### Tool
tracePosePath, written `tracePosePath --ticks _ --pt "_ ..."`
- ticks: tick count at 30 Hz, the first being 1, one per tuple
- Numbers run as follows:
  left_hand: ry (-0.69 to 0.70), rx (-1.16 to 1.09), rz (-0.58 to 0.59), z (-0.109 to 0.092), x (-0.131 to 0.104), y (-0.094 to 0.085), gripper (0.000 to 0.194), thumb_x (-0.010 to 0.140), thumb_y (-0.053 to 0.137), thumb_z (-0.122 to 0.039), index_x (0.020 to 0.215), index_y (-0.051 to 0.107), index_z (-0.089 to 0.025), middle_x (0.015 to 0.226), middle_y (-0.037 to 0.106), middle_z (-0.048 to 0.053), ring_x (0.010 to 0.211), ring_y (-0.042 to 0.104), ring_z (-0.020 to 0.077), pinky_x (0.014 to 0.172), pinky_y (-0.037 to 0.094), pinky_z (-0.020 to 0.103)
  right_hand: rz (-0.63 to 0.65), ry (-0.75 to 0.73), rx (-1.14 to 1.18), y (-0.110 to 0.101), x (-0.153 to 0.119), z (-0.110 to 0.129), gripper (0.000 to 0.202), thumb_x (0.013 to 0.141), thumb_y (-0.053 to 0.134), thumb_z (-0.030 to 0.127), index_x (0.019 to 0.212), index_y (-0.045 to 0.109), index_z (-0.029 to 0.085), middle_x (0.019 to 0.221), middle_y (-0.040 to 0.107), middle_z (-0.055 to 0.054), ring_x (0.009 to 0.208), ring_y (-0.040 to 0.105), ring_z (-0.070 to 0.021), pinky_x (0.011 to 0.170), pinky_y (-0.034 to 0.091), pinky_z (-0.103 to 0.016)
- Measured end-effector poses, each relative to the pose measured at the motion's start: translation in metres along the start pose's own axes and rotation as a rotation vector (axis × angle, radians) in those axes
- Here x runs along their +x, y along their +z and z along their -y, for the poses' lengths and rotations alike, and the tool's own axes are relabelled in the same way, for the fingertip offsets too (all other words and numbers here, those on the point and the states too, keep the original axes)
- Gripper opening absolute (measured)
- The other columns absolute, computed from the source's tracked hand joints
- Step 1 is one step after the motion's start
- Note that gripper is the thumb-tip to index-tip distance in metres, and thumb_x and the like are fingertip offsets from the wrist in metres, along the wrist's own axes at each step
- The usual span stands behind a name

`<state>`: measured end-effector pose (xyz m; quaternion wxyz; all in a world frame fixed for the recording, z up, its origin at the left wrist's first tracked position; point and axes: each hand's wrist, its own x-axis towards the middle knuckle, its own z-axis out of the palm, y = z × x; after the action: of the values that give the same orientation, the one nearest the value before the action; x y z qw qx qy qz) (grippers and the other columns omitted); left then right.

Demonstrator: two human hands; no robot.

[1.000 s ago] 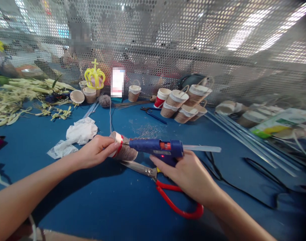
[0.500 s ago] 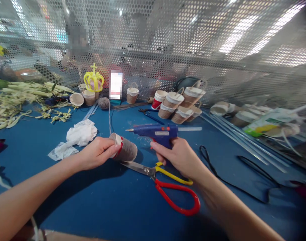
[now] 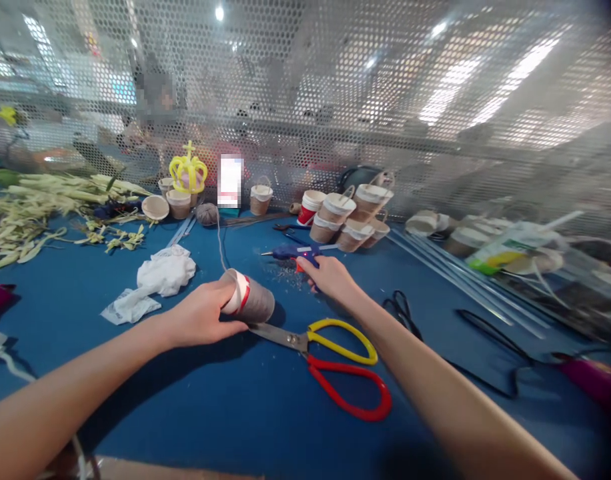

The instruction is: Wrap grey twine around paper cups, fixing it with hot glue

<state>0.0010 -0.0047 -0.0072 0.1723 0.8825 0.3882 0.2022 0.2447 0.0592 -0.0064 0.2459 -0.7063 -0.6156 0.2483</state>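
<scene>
Just left of centre, a grey yarn-wrapped cup with a red-and-white rim band [image 3: 258, 301] lies tilted on its side, its mouth toward the left hand [image 3: 200, 313]. That hand's fingers reach into the mouth, the thumb stretched out below; how firmly they grip cannot be told. The right hand [image 3: 333, 277] is wrapped around the handle of a blue glue gun with an orange trigger [image 3: 288, 253], its nozzle apart from the cup. A strand runs toward the cup from a grey yarn ball [image 3: 207, 214]. Scissors with yellow and red handles [image 3: 280, 335] lie in front. Farther back, brown-wrapped cups with white rims [image 3: 325, 230] are stacked beside a red-and-white cup [image 3: 305, 215]; their contents are hidden. Another brown cup [image 3: 155, 209] is tipped, showing its pale interior. Crumpled white cloth [image 3: 166, 272] and clear rods [image 3: 450, 273] lie on the blue tabletop [image 3: 210, 413]. Behind rises a perforated metal screen [image 3: 285, 60], with bright lights and blurred shapes beyond.
</scene>
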Motion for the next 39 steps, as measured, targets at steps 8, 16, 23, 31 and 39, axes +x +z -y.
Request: tracePosePath --ticks 8,16,23,31,39 --pt "0.04 0.06 -0.015 0.002 -0.001 0.005 0.01 0.075 0.054 -0.024 0.072 0.053 -0.014 0.08 0.063 0.009 0.073 0.058 0.0205 0.065 0.045 0.031 -0.109 -0.06 -0.215 -0.004 -0.003 0.016 0.026 0.073 0.059 0.04 0.065 0.057 0.016 0.075 0.064 -0.017 0.089 0.057 -0.0327 0.067 0.042 -0.04" --pt "0.159 0.066 -0.052 0.003 -0.001 0.009 0.006 0.076 0.052 -0.02 0.076 0.054 -0.015 0.081 0.063 0.009 0.079 0.057 0.0213 0.071 0.046 0.034 0.536 -0.34 0.074 0.02 -0.023 0.081 0.06 0.083 0.027 0.061 0.075 0.07 0.019 0.087 0.069 -0.005 0.081 0.062 -0.0173 0.071 0.046 -0.029" --pt "0.09 0.037 -0.071 0.003 -0.001 0.005 0.008 0.073 0.054 -0.021 0.069 0.054 -0.014 0.076 0.061 0.008 0.072 0.056 0.0194 0.066 0.045 0.031 0.702 -0.393 0.609 0.028 -0.026 0.094 0.022 0.065 0.067 0.037 0.07 0.067 0.016 0.093 0.067 -0.005 0.083 0.058 -0.0133 0.078 0.043 -0.025" --pt "-0.209 -0.582 0.022 -0.01 -0.001 -0.007 0.026 0.067 0.056 -0.02 0.091 0.057 -0.011 0.077 0.063 0.002 0.065 0.055 0.0131 0.063 0.046 0.025 0.271 -0.418 0.674 -0.005 -0.04 0.077 0.021 0.07 0.062 0.037 0.073 0.064 0.017 0.069 0.061 0.0 0.062 0.052 -0.0089 0.058 0.04 -0.023" --pt "-0.238 -0.693 0.086 -0.014 -0.002 -0.004 0.024 0.066 0.057 -0.017 0.089 0.055 -0.011 0.07 0.058 0.0 0.059 0.048 0.0101 0.057 0.043 0.022 0.173 -0.386 0.632 -0.003 -0.042 0.069 0.018 0.072 0.06 0.033 0.072 0.065 0.016 0.063 0.061 0.001 0.056 0.05 -0.0071 0.051 0.037 -0.02"
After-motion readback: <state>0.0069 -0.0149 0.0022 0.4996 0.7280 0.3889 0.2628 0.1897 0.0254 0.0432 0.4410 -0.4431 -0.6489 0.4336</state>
